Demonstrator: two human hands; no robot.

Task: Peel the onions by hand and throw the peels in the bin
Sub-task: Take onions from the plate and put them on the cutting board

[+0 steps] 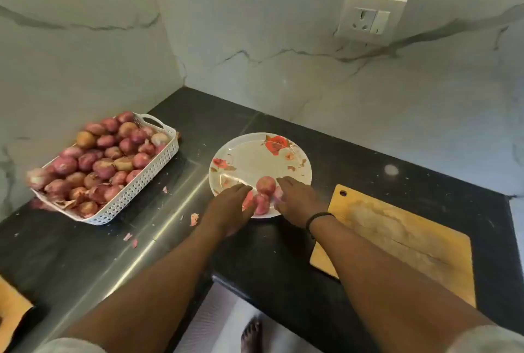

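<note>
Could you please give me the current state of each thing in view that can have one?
Basket: heaped with unpeeled onions.
Plate: holds a few onions at its near edge.
Left hand: fingers straight, by the plate's onions.
Right hand: over the plate; its grip can't be made out.
Board: bare, lying flat.
Peel scraps: loose on the counter.
Socket: nothing plugged in.

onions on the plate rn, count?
3 visible on the floral plate, all at its near edge between the hands: one farthest back, one in front, one partly under the right hand. More may be hidden.
</note>
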